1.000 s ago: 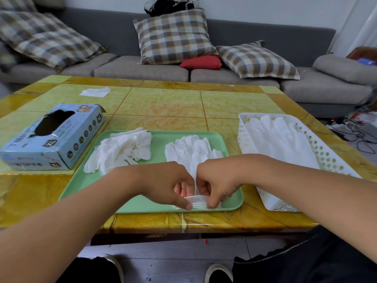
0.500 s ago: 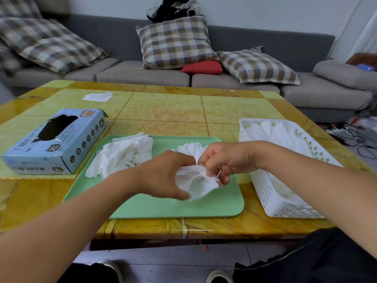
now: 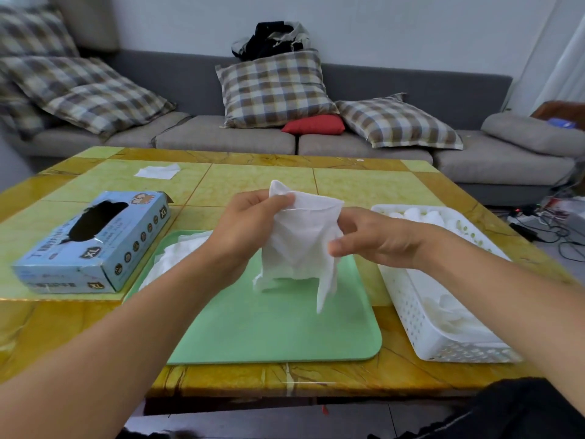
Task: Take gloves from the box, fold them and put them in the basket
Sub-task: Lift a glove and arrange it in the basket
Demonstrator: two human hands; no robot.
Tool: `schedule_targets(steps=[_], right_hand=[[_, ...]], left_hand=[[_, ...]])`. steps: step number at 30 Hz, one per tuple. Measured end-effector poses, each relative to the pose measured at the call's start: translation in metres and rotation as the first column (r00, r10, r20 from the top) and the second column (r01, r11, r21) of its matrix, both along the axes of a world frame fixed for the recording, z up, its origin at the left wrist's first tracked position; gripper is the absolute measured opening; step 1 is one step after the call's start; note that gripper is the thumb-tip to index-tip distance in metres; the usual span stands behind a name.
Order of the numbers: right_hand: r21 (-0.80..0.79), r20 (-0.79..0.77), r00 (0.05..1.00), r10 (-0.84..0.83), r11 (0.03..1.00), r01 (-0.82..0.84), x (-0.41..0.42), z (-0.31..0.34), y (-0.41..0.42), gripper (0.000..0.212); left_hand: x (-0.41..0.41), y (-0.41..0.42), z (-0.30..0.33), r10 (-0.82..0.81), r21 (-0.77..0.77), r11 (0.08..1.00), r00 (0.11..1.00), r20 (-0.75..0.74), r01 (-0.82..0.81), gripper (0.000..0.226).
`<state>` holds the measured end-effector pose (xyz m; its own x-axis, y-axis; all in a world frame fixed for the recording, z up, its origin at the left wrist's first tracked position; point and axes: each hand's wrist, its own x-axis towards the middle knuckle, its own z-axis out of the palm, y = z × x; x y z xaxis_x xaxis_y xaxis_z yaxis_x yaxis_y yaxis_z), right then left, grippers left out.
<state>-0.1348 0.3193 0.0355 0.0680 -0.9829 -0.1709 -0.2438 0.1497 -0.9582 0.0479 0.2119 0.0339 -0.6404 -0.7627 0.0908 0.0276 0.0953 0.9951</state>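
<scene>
Head view: left hand [image 3: 250, 226] and right hand [image 3: 376, 239] fingers pinch white glove [image 3: 297, 248] by its cuff above tray [image 3: 285, 327]. Basket [image 3: 421, 324] at 3 o'clock. Advice: level cuff corners before folding.

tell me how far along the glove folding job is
Done: white gloves already lie in the basket. In hand: the left hand and right hand hold one glove up above the green tray, still unfolded. Left: fold and basket it, then the loose pile on the tray. What remains in the box cannot be seen.
</scene>
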Motion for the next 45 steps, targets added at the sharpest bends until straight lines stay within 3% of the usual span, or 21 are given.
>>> schedule_targets(steps=[2, 6, 9, 11, 13, 14, 16, 19, 22, 27, 30, 34, 36, 38, 40, 45], right_hand=[[-0.054, -0.045, 0.997, -0.065, 0.997, 0.063, 0.014, -0.001, 0.001, 0.051], [-0.105, 0.272, 0.917, -0.293, 0.938, 0.331, 0.033, 0.011, -0.005, 0.045], [-0.122, 0.358, 0.852, -0.383, 0.885, 0.449, 0.037, 0.022, -0.008, 0.033], [-0.136, 0.409, 0.819, -0.404, 0.86, 0.492, 0.037, 0.026, -0.008, 0.029], [-0.133, 0.47, 0.791, -0.391, 0.855, 0.502, 0.038, 0.032, -0.007, 0.032], [-0.127, 0.483, 0.789, -0.379, 0.861, 0.492, 0.037, 0.035, -0.007, 0.034], [-0.118, 0.468, 0.809, -0.356, 0.882, 0.457, 0.034, 0.039, -0.004, 0.036], [-0.104, 0.401, 0.862, -0.311, 0.919, 0.38, 0.026, 0.043, 0.002, 0.035], [-0.119, 0.371, 0.887, -0.276, 0.933, 0.34, 0.025, 0.052, 0.011, 0.044], [-0.283, 0.397, 0.805, -0.44, 0.776, 0.563, 0.013, 0.086, 0.032, 0.022], [-0.322, 0.363, 0.779, -0.511, 0.716, 0.619, -0.012, 0.104, 0.066, 0.02], [-0.31, 0.299, 0.705, -0.644, 0.633, 0.71, -0.05, 0.111, 0.093, 0.027], [-0.261, 0.258, 0.671, -0.695, 0.619, 0.741, -0.073, 0.109, 0.095, 0.018], [-0.212, 0.232, 0.658, -0.716, 0.623, 0.753, -0.095, 0.109, 0.093, 0.024], [-0.245, 0.248, 0.667, -0.703, 0.62, 0.745, -0.111, 0.118, 0.089, 0.031], [-0.525, 0.266, 0.721, -0.64, 0.53, 0.665, -0.146, 0.149, 0.084, 0.007]], left_hand=[[-0.002, 0.001, 0.012, 0.032, 0.054, 0.998, 0.999, -0.023, -0.031, 0.023], [-0.003, -0.003, 0.024, 0.057, 0.072, 0.996, 0.997, -0.056, -0.053, 0.033], [-0.003, -0.01, 0.03, 0.114, 0.092, 0.99, 0.99, -0.079, -0.107, 0.034], [0.001, -0.013, 0.03, -0.002, 0.136, 0.991, 0.994, -0.11, 0.017, 0.046], [0.005, -0.008, 0.028, -0.189, 0.035, 0.98, 0.976, -0.109, 0.194, 0.055], [0.007, -0.004, 0.026, -0.225, -0.052, 0.974, 0.97, -0.098, 0.22, 0.048], [0.005, 0.0, 0.027, -0.152, -0.149, 0.98, 0.98, -0.124, 0.133, 0.034], [-0.001, 0.003, 0.033, -0.015, -0.105, 0.995, 0.983, -0.183, -0.005, 0.017], [-0.005, 0.009, 0.044, -0.031, -0.119, 0.993, 0.988, -0.154, 0.013, 0.017], [-0.019, 0.028, 0.075, -0.094, -0.168, 0.984, 0.984, -0.151, 0.068, 0.03], [-0.046, 0.049, 0.094, -0.147, -0.134, 0.983, 0.976, -0.159, 0.126, 0.045], [-0.095, 0.072, 0.105, -0.186, -0.036, 0.982, 0.977, -0.103, 0.183, 0.028], [-0.12, 0.075, 0.103, -0.197, -0.014, 0.98, 0.98, -0.027, 0.197, 0.024], [-0.145, 0.075, 0.105, -0.184, -0.006, 0.983, 0.983, 0.017, 0.184, 0.022], [-0.163, 0.073, 0.117, -0.185, -0.037, 0.982, 0.983, -0.017, 0.185, 0.022], [-0.191, 0.06, 0.147, -0.264, -0.158, 0.96, 0.93, -0.256, 0.229, 0.022]])
